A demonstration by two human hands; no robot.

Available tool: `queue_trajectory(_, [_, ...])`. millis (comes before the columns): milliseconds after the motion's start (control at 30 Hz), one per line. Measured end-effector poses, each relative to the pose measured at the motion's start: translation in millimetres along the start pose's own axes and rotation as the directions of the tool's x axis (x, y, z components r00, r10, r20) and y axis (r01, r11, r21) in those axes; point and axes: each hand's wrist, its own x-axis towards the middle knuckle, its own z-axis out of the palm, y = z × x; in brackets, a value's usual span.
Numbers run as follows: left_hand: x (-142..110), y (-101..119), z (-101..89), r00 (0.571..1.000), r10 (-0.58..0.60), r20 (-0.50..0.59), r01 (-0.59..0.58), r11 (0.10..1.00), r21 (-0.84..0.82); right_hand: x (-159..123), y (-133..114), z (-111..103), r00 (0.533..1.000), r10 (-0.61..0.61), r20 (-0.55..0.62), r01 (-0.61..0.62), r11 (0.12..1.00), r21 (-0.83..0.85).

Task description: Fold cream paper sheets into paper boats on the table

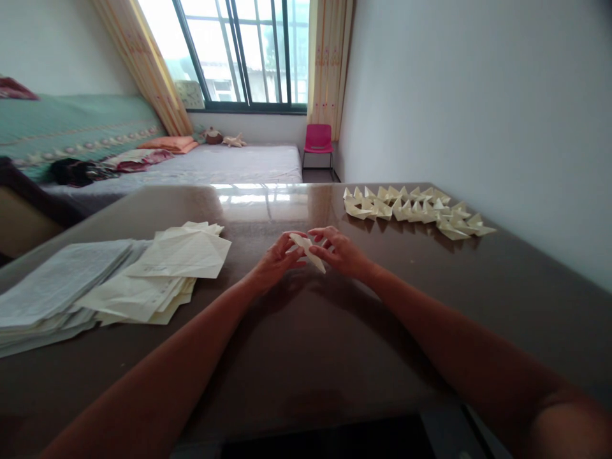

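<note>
A small folded paper piece (310, 251), cream-coloured and narrow, is held between my two hands just above the middle of the table. My left hand (280, 258) grips its left end, with the thumb on the near side. On the other side, my right hand (340, 250) pinches it with thumb and fingers. The paper slants down toward the right. Its exact folded form is too small to make out. Several finished-looking folded paper boats (411, 207) stand in rows at the table's far right.
Loose cream paper sheets (179, 254) overlap a stack of grey printed sheets (62, 280) on the left of the brown glossy table (296, 357). Beyond its far edge are a bed (248, 162) and a pink chair (318, 139). A white wall (478, 95) runs along the right.
</note>
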Motion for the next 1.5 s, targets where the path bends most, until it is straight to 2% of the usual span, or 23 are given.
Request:
queue_trajectory(67, [0,-2,0.2,0.999,0.021,0.03,-0.021,0.999,0.026,0,2,1,0.997,-0.06,0.054,0.057,0.997,0.057])
queue_trajectory(200, [1,-3,-4.1,0.994,0.071,0.084,-0.082,0.987,0.138,-1,7,-2,0.99,-0.076,0.12,0.066,0.994,0.089])
queue_trajectory(367, [0,0,-5.3,0.995,0.08,0.063,-0.097,0.935,0.341,-2,8,-7,0.965,-0.135,0.223,0.123,0.99,0.067])
queue_trajectory(467, [-3,-1,4.7,0.992,0.127,0.015,-0.118,0.864,0.49,-3,2,0,0.977,-0.153,0.146,0.168,0.981,-0.099])
queue_trajectory(567, [-5,-3,18.1,0.98,0.188,-0.068,-0.102,0.761,0.641,-4,-6,12,0.99,-0.133,0.043,0.139,0.961,-0.239])
queue_trajectory(667, [-4,-5,23.8,0.96,0.229,-0.16,-0.035,0.668,0.744,-4,-11,18,0.992,-0.127,0.018,0.127,0.96,-0.249])
queue_trajectory(767, [0,-6,18.6,0.952,0.245,-0.183,-0.008,0.617,0.787,-3,-9,18,0.993,-0.121,-0.01,0.115,0.964,-0.242])
queue_trajectory(900, [3,-8,9.6,0.962,0.234,-0.142,-0.04,0.631,0.775,-3,-2,14,0.995,-0.098,-0.031,0.09,0.976,-0.199])
queue_trajectory(1033, [3,-9,6.8,0.968,0.222,-0.119,-0.036,0.59,0.807,-3,6,15,0.995,-0.103,0.001,0.102,0.986,-0.134])
queue_trajectory(1133, [2,-9,4.2,0.977,0.161,-0.141,0.035,0.532,0.846,-3,10,13,0.994,-0.101,0.037,0.105,0.986,-0.127])
queue_trajectory(1200, [2,-8,1.3,0.986,0.123,-0.116,0.041,0.495,0.868,-3,12,9,0.991,-0.099,0.095,0.112,0.984,-0.137])
queue_trajectory(1333, [-3,-2,-6.3,0.996,0.085,-0.015,-0.021,0.404,0.915,-5,16,-3,0.973,-0.076,0.22,0.111,0.982,-0.155])
queue_trajectory(1500, [-10,8,-15.9,0.992,0.06,0.111,-0.123,0.284,0.951,-6,16,-14,0.964,-0.118,0.238,0.159,0.974,-0.163])
